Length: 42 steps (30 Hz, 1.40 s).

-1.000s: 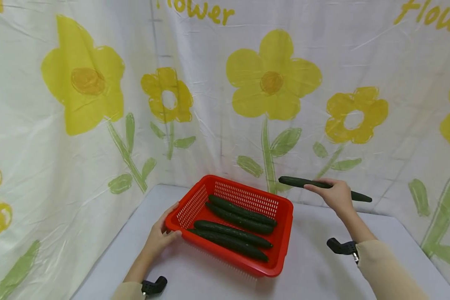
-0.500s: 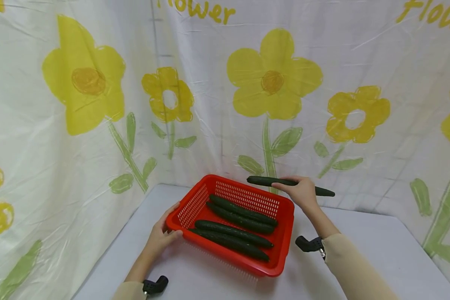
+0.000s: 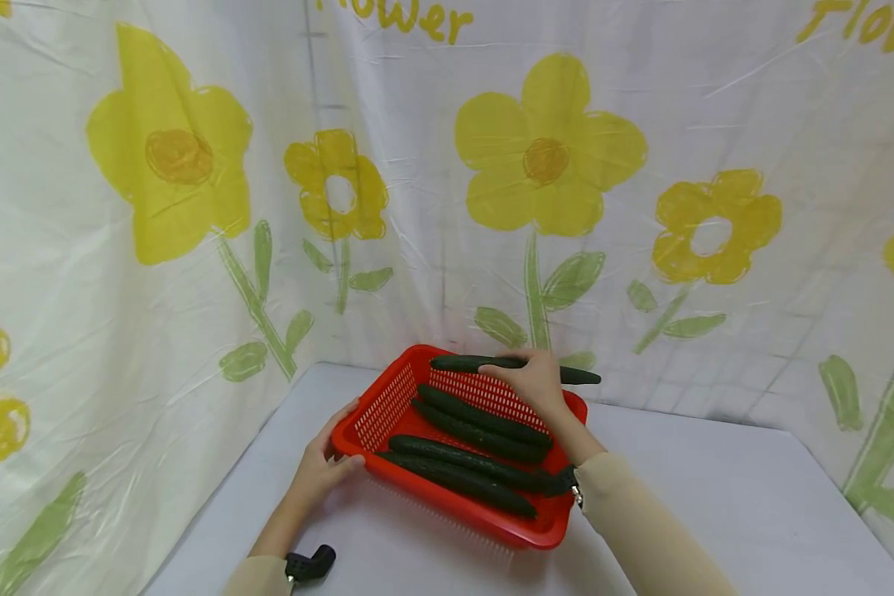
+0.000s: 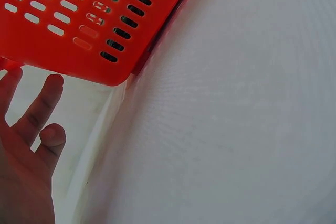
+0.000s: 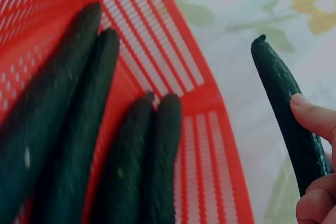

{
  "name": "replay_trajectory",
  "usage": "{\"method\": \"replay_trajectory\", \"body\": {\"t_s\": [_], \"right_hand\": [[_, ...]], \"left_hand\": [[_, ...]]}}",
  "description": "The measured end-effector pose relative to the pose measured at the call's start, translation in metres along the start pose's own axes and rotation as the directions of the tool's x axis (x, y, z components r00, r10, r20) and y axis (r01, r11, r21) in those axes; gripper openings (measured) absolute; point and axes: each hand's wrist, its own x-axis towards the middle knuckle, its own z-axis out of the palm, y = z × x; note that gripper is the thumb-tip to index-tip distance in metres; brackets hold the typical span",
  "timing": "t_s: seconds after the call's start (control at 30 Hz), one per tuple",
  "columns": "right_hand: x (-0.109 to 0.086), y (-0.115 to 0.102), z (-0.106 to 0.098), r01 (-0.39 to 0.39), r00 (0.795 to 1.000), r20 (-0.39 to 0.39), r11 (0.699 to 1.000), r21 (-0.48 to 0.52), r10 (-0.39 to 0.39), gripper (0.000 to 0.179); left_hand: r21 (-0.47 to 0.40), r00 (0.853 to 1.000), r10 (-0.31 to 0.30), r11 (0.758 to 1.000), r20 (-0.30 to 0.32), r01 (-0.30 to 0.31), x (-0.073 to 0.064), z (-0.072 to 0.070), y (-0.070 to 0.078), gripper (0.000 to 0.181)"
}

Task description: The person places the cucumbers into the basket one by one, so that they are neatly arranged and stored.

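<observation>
A dark green cucumber (image 3: 463, 363) is in my right hand (image 3: 532, 382), pinched between thumb and fingers near its middle. It is held level over the back rim of the red plastic basket (image 3: 566, 517). In the right wrist view the thumb presses along the side of the held cucumber (image 5: 275, 77), beyond the basket's edge. Several more cucumbers (image 3: 462, 484) lie in the basket in two pairs, side by side. My left hand (image 3: 316, 468) holds the basket's left corner, thumb at the front rim and fingers along the left side. In the left wrist view, fingertips reach the rim.
The basket stands at an angle on a white table (image 3: 685, 488), toward its back edge. Behind and to the left hangs a white curtain (image 3: 417, 248) with yellow flowers. A black wrist camera (image 3: 310, 564) sits on the left wrist.
My right hand has carried the cucumber leftward, from right of the basket to over its back rim. The left hand and the basket have stayed put.
</observation>
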Motion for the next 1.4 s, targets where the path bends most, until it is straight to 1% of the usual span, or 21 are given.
{"method": "replay_trajectory", "body": {"t_s": [0.17,0.23,0.3,0.43,0.5,0.67,0.8,0.97,1.2,1.4], "right_hand": [[-0.005,-0.006,0.021,-0.015,1.000,-0.008,0.998,0.053,0.016,0.038],[-0.007,-0.008,0.028,-0.031,0.999,-0.007,0.997,0.071,0.032,0.035],[-0.008,-0.009,0.033,-0.063,0.998,-0.008,0.994,0.089,0.064,0.033],[-0.009,-0.010,0.039,-0.127,0.990,-0.042,0.984,0.124,0.133,0.035],[-0.009,-0.009,0.040,-0.146,0.986,-0.064,0.979,0.139,0.156,0.037],[-0.010,-0.002,0.045,-0.179,0.977,-0.091,0.972,0.153,0.194,0.037],[-0.012,0.003,0.049,-0.204,0.971,-0.095,0.968,0.148,0.219,0.040],[-0.011,0.005,0.057,-0.240,0.958,-0.117,0.956,0.170,0.261,0.042],[-0.007,0.002,0.072,-0.239,0.952,-0.148,0.953,0.187,0.268,0.042],[-0.008,0.004,0.079,-0.264,0.940,-0.168,0.944,0.199,0.298,0.042]], "left_hand": [[0.011,1.000,-0.003,1.000,0.005,0.003,-0.001,0.001,0.000,0.084],[0.018,1.000,-0.004,1.000,0.006,0.004,-0.002,0.001,0.000,0.084],[0.021,1.000,-0.006,1.000,0.004,0.006,-0.003,0.001,0.000,0.084],[0.021,1.000,-0.003,1.000,0.007,0.003,-0.002,0.003,-0.001,0.083],[0.014,1.000,-0.001,1.000,0.009,0.001,-0.001,0.003,-0.002,0.083],[-0.007,1.000,0.002,1.000,0.019,-0.002,0.001,0.005,-0.002,0.083],[-0.007,1.000,-0.006,1.000,0.020,0.006,0.001,0.006,-0.001,0.083],[-0.001,1.000,-0.014,1.000,0.015,0.014,0.001,0.004,0.000,0.084],[0.046,1.000,-0.010,0.999,-0.009,0.011,-0.001,-0.004,-0.001,0.082],[0.050,1.000,-0.013,0.999,-0.005,0.013,-0.004,-0.005,-0.001,0.083]]}}
